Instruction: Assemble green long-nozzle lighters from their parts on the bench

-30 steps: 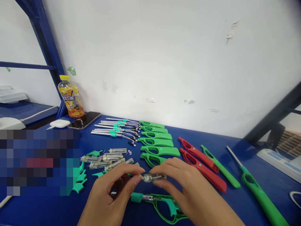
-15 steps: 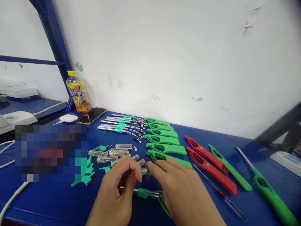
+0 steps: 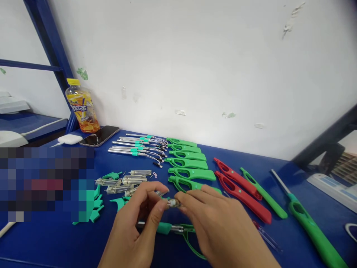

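Observation:
Between my two hands is a small clear plastic lighter tank [image 3: 173, 203] with a metal valve end. My left hand [image 3: 138, 221] pinches its left end with thumb and forefinger. My right hand [image 3: 216, 219] is closed around the other end, its fingers hiding most of it. Just beneath lie a metal lighter tube with a teal collar [image 3: 164, 228] and a green lighter shell [image 3: 193, 251], partly covered by my right hand. Several clear tanks [image 3: 136, 178] and teal triggers [image 3: 96, 208] lie beyond and left of my left hand.
Metal tubes with wires [image 3: 134, 143] and green shells [image 3: 189, 163] lie in rows behind. To the right are red shells [image 3: 242, 197], a screwdriver [image 3: 267, 238] and an assembled green lighter [image 3: 312, 227]. A phone [image 3: 100, 136] and drink bottle [image 3: 83, 108] are back left.
The view has turned slightly right. My left thumb and forefinger have moved onto the end of the clear tank, which shows more plainly between the hands. The tube and shell stay below them.

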A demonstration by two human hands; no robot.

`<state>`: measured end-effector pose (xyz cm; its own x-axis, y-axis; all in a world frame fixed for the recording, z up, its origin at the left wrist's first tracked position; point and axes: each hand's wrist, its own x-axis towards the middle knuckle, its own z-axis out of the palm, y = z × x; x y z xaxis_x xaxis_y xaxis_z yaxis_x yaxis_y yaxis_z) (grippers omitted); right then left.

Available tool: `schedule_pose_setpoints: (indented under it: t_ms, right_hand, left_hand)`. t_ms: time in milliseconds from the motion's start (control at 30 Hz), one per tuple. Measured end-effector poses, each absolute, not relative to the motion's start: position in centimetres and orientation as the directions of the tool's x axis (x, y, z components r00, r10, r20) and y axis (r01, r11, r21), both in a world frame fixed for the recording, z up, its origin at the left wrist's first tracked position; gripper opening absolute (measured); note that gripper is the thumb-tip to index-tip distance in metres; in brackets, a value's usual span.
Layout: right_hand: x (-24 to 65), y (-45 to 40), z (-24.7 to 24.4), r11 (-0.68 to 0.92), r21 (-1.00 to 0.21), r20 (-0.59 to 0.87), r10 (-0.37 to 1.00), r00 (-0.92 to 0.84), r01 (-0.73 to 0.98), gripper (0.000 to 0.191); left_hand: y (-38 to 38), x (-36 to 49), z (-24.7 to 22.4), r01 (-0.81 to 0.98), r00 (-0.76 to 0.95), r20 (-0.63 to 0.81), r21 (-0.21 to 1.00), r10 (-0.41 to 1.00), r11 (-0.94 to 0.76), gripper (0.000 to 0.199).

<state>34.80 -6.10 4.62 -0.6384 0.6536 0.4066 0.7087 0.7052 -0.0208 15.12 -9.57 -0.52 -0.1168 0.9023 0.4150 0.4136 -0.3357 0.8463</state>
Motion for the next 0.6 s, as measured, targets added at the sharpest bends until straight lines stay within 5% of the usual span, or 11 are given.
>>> schedule_pose_setpoints:
  t_ms: [200,367,500,600]
  right_hand:
    - [38.5,-6.9,5.7,0.607,-0.231,0.454,0.758,-0.468,0.760,0.009]
    - [41.1,-7.5,4.9,0.497,-0.292,0.424,0.833,-0.356,0.817,0.011]
    - [42.7,-7.9,4.0,0.456,-0.379,0.218,0.889,-0.402,0.805,0.004]
    - [42.9,-7.7,3.6,0.381,-0.432,0.028,0.912,-0.410,0.817,0.019]
  left_hand:
    - [-9.9,16.1,-0.8,0.558,-0.039,0.543,0.708,0.839,-0.433,0.016]
    - [-9.7,17.1,-0.6,0.574,0.135,0.648,0.565,0.749,-0.592,0.029]
    - [-9.4,17.2,-0.9,0.546,0.266,0.627,0.528,0.732,-0.651,0.034]
    - [-9.4,17.1,-1.2,0.535,0.306,0.601,0.533,0.738,-0.655,0.033]
